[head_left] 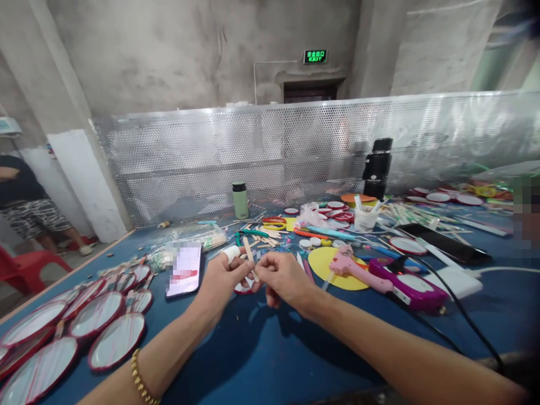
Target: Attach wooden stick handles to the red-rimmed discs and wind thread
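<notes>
Currently, by head camera, I have both hands close together, just above the near part of the blue desk [257, 360]. My right hand [282, 275] is pinched on the lower end of a flat wooden stick [247, 251], which slants upward between the 2 hands. My left hand [225, 275] has its fingers curled beside the stick; I cannot tell exactly what they clamp. White wrap [230, 253] covers 1 left finger; a gold bead bracelet [137, 374] circles the left wrist. Partly hidden below the fingers: 1 small red-rimmed disc [243, 288]; whether gripped or resting, unclear to me.

Left of the hands I log a lit phone [188, 269], tilted up, then a cluster of red-rimmed discs [117, 341], some overlapping. Right: a pink glue gun [358, 270] over a yellow disc [318, 263], its handle end near a purple box [407, 288]. A dark phone [445, 243] lies farther right.

Beyond the hands: loose sticks, scissors [274, 223], a white cup [365, 219] holding pens, a green tumbler [241, 201] and a black flask [377, 171], both upright. A perforated metal panel [202, 152] stands behind. Far left, 1 person [31, 208] near a red chair [31, 270].
</notes>
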{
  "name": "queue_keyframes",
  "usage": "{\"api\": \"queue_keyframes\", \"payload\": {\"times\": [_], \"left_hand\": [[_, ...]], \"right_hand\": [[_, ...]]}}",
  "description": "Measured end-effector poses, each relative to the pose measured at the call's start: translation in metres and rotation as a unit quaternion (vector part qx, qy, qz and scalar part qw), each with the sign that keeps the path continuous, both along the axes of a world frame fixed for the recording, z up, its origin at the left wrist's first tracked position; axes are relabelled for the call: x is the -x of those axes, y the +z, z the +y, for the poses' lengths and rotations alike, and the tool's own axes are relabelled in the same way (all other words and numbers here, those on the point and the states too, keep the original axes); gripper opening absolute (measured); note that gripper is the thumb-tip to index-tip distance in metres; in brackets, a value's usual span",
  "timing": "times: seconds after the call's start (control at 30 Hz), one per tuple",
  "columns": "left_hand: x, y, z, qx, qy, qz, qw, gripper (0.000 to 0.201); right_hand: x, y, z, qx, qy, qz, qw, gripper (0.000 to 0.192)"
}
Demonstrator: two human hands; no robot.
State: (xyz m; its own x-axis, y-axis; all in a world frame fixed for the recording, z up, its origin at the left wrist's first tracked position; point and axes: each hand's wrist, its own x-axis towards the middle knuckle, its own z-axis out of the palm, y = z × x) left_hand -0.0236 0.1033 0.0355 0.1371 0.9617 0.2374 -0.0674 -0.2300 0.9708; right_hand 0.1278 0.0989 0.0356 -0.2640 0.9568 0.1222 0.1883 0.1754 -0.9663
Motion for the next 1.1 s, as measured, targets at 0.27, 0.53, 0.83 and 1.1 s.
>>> {"api": "queue_keyframes", "payload": {"times": [0.27,0.53,0.83,1.1], "left_hand": [[0.005,0.002,-0.001,-0.02,0.056,-0.001,0.998,0.044],[-0.002,-0.007,-0.003,0.023,-0.021,0.04,0.999,0.05],[-0.004,-0.024,0.002,-0.005,-0.028,0.093,0.995,0.037],[-0.004,-0.015,-0.003,0.007,-0.027,0.093,0.995,0.027]], "right_hand": [[-0.015,0.006,0.008,-0.168,-0.008,-0.168,0.971,0.032],[-0.083,0.059,0.044,-0.287,-0.128,-0.539,0.781,0.019],[-0.061,0.026,0.053,-0.336,-0.001,-0.614,0.714,0.019],[-0.057,0.005,0.061,-0.384,0.046,-0.632,0.672,0.015]]}}
